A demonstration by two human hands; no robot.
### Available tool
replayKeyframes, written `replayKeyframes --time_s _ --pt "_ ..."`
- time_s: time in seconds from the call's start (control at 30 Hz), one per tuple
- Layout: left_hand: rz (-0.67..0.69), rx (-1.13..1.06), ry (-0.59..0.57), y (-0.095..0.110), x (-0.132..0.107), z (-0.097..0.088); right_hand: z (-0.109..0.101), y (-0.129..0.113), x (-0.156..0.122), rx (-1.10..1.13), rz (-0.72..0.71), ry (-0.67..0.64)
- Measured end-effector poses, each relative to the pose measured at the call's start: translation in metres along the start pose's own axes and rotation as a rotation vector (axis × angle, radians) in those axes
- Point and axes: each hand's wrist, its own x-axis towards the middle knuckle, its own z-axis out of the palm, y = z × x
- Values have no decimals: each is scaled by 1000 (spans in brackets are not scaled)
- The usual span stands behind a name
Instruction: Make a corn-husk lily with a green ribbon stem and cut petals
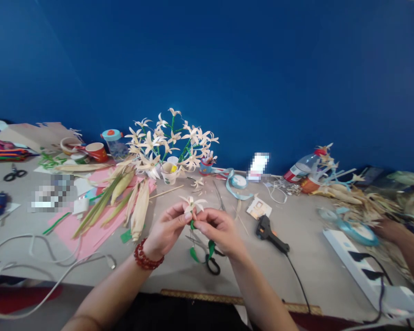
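Note:
Between both hands, over the middle of the table, is a pale corn-husk flower [193, 204] with a green stem part below it. My left hand [170, 225], with red beads at the wrist, pinches the flower near its base. Fingers of my right hand [219, 227] are closed on the green part [192, 224] just under the petals. Beneath the hands lie scissors [213, 265] with black handles, and green tape [211, 248] hangs or lies near them; which, I cannot tell. Behind stands a paper cup [169, 174] filled with similar husk flowers [174, 138].
A glue gun [271, 233] lies right of my hands, its cord running off the front edge. Corn husks [140, 209] on pink paper [100, 234] are at left. A power strip [352, 262], blue ribbon [239, 180] and another person's arm [405, 243] are at right.

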Motion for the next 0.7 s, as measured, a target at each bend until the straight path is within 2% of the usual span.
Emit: replayKeyframes --time_s 0.1,0.23,0.5,0.6,0.7 --pt "-67 -39 -28 4 2 2 -2 -2 2 -21 1 9" --pt "-146 -132 -36 4 4 1 0 0 2 68 12 24" --pt "-159 -159 -33 2 3 2 2 14 1 106 28 46" --pt "-147 -144 -12 -1 3 2 1 11 0 -6 -42 83" --pt "-54 -74 59 -6 1 1 0 5 -1 -186 -147 125"
